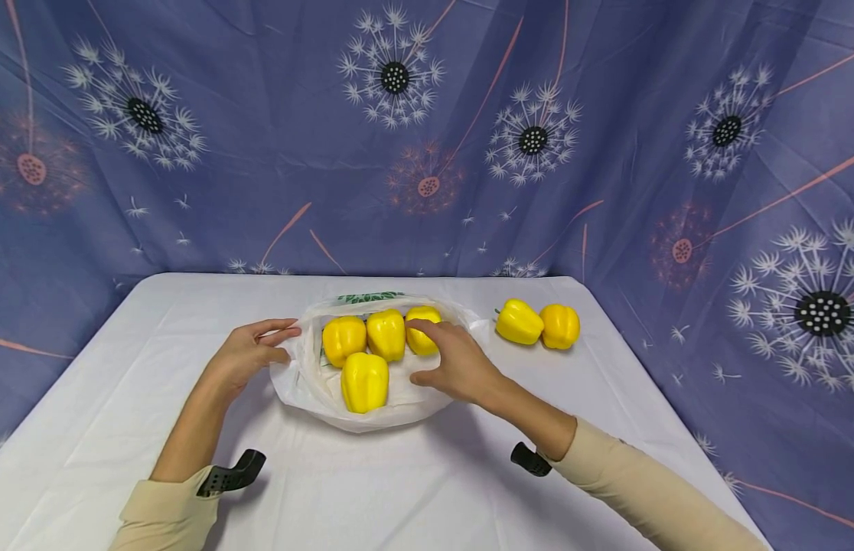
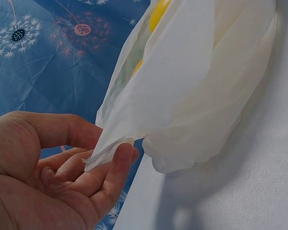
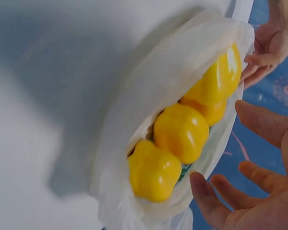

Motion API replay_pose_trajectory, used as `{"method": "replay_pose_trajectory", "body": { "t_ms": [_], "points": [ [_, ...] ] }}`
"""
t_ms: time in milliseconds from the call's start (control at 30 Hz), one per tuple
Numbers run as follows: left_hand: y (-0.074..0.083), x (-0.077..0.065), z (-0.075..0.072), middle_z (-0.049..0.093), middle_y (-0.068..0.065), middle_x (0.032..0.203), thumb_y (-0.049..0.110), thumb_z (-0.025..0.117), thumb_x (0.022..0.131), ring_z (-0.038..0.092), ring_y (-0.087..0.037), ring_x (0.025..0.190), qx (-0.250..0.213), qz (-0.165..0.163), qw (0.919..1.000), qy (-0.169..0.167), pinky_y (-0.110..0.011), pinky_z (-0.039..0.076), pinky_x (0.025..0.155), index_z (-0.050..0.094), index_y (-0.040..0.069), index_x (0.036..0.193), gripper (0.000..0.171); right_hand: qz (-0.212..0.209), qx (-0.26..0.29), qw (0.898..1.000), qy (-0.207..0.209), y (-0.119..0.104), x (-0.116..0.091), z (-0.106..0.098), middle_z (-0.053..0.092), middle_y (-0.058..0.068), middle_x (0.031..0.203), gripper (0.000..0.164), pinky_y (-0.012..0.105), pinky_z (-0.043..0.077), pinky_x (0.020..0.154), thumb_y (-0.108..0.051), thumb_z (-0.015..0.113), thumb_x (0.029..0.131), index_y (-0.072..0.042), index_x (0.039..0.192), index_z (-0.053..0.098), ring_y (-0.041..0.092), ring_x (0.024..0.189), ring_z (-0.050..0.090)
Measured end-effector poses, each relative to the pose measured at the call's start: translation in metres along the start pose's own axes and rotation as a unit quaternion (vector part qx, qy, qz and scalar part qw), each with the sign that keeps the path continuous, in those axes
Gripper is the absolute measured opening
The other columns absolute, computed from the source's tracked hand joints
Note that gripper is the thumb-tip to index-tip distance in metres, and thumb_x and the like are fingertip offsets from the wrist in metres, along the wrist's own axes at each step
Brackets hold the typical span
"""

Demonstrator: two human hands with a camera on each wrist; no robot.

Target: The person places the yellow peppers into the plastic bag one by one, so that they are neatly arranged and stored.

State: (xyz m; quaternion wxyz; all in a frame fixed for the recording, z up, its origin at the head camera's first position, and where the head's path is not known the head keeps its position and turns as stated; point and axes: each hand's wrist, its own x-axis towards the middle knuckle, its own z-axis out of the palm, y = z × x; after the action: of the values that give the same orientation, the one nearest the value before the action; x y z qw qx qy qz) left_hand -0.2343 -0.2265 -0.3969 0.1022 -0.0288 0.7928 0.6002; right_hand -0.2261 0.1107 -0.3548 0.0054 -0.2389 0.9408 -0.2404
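Note:
A white plastic bag (image 1: 399, 417) with green print lies on the table with its mouth spread wide. Inside sit several yellow bell peppers; one (image 1: 365, 383) lies nearest the front, the others in a row behind it. At the bag's left edge, my left hand (image 1: 251, 350) holds a fold of the plastic between its fingers, seen closely in the left wrist view. My right hand (image 1: 457, 363) hovers over the bag's right side, thumb and fingers spread and nothing between them. In the head view it partly covers the rightmost pepper (image 1: 425, 317).
Two more yellow bell peppers, one (image 1: 519, 321) with a green stem and another (image 1: 561, 327) touching it, lie on the table right of the bag. A white cloth covers the table (image 1: 358, 490). Behind it hangs a blue dandelion-patterned curtain (image 1: 275, 168).

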Motion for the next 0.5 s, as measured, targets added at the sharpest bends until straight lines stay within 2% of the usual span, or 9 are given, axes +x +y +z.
{"method": "replay_pose_trajectory", "body": {
  "t_ms": [300, 500],
  "points": [
    [0.0, 0.0, -0.001, 0.053, -0.019, 0.148, -0.004, 0.062, 0.081, 0.021, -0.037, 0.155, 0.004, -0.005, 1.0, 0.001, -0.063, 0.022, 0.117, 0.037, 0.003, 0.156, 0.079, 0.019, -0.003, 1.0, 0.021, 0.017, -0.008, -0.016, 0.057, 0.003, 0.148, 0.079, 0.055, 0.037, 0.113, -0.024, 0.087, 0.078, -0.018, 0.148, 0.051, 0.033, 0.134, 0.053],
    [-0.001, 0.0, -0.001, 0.054, -0.018, 0.148, -0.004, 0.062, 0.081, 0.026, -0.036, 0.154, 0.002, -0.005, 1.0, 0.0, -0.061, 0.022, 0.117, 0.037, 0.003, 0.156, 0.079, 0.026, -0.001, 0.999, 0.032, 0.029, -0.014, -0.022, 0.059, 0.007, 0.145, 0.079, 0.057, 0.04, 0.11, -0.023, 0.087, 0.078, -0.018, 0.149, 0.051, 0.036, 0.134, 0.053]
  ]
}}
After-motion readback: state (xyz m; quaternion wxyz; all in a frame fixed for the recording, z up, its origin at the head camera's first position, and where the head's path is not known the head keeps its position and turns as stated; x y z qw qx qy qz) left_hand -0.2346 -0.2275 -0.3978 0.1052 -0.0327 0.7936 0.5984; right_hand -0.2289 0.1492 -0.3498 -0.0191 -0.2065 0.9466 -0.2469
